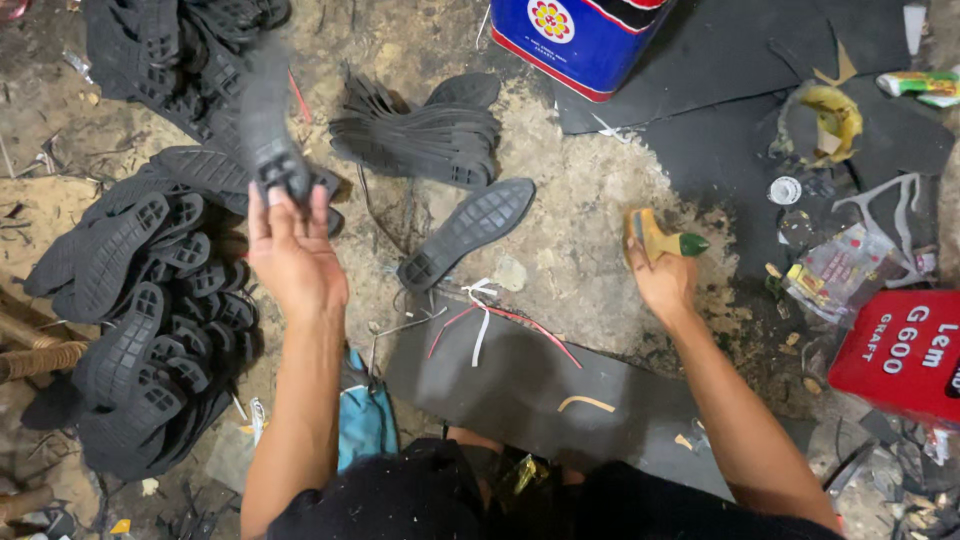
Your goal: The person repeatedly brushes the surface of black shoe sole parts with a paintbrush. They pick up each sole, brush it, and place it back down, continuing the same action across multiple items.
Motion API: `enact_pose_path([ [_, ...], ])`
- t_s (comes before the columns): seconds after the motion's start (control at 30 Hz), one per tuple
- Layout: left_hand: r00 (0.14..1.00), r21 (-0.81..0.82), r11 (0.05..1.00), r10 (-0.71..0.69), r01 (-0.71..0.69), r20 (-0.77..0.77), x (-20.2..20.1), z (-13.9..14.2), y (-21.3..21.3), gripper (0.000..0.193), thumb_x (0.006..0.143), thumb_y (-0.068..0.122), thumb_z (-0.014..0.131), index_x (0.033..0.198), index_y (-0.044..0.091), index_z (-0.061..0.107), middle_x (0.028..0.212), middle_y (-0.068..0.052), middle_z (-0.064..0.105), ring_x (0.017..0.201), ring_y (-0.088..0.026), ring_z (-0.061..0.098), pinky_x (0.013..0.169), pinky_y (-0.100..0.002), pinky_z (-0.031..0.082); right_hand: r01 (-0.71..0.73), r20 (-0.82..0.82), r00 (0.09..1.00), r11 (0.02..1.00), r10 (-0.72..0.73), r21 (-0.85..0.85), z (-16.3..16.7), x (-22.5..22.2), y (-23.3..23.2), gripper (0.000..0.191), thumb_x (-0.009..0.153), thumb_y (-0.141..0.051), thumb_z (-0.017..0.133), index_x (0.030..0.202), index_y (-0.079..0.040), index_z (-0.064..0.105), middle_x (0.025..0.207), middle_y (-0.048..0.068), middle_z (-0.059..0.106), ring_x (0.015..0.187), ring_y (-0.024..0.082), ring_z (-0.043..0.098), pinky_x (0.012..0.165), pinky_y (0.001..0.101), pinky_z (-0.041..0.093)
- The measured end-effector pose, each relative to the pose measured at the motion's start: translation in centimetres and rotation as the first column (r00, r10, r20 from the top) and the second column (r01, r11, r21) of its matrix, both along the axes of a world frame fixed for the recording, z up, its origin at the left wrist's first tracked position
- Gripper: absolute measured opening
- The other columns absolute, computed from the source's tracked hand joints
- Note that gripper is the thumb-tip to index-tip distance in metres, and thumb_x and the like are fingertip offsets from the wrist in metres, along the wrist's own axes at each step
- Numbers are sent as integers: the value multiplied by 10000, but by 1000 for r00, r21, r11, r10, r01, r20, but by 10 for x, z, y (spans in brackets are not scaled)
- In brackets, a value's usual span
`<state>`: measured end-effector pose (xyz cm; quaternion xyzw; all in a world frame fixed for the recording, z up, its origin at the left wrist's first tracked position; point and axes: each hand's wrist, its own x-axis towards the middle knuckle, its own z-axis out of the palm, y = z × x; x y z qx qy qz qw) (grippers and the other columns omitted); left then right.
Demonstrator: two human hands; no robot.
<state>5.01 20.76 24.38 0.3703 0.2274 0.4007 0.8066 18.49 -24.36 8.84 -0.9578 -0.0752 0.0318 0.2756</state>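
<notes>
My left hand [290, 250] is raised over the floor and grips a black rubber shoe sole [268, 130] by its heel end; the sole points away and is blurred. My right hand [660, 275] holds a glue-stained brush [662, 240] with a green handle, low above the dirty floor. Between the hands lies a single black sole [468, 230], tread side up. Behind it is a fanned stack of black soles [420, 130].
A large heap of black soles [140, 300] fills the left. A blue tin [580, 35] stands at the top. A red tin [905, 350], wrappers and a yellow glue-smeared scrap [835, 120] lie at the right. A black rubber sheet [520, 385] lies before my knees.
</notes>
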Motion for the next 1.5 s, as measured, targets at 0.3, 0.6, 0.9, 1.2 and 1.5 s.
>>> enact_pose_path([
  [0.3,659,708,125,284,695,-697,-8,-97,-60,868,730,234,906,1470,79,479,1452,-277,454,1326,-431,452,1082,-515,426,70,-68,996,996,-66,55,23,-9,16,454,971,-435,646,1171,-29,683,990,215,715,898,400,695,781,480,540],
  [0.6,614,644,168,202,746,-763,-8,-32,-107,689,767,198,832,1387,55,566,1183,-197,654,1060,-411,646,860,-488,541,49,-21,999,999,-49,15,28,-9,17,412,973,-391,661,1171,-31,701,1005,223,714,934,418,681,806,493,527],
  [0.9,637,629,108,-82,770,-766,20,-77,-216,543,800,284,821,1249,39,636,1267,-231,626,1109,-428,623,901,-495,537,139,87,982,949,-169,282,3,9,-14,376,966,-294,742,1164,23,701,1027,189,706,932,348,677,829,464,517],
  [1.2,637,581,-356,54,732,-769,-48,-120,-227,453,993,238,580,1344,-48,584,1490,-231,512,1457,-413,426,1262,-555,227,42,-192,978,813,87,580,21,-70,37,313,943,-243,709,1163,-27,660,1054,138,713,947,265,671,870,378,557],
  [1.5,552,368,-579,176,727,-815,-71,-146,-223,629,903,200,463,1465,-81,468,1577,-266,392,1499,-421,307,1248,-539,142,25,29,999,970,-19,-241,62,31,25,317,1101,-328,610,1331,-124,684,1225,182,712,1062,347,669,918,448,532],
])
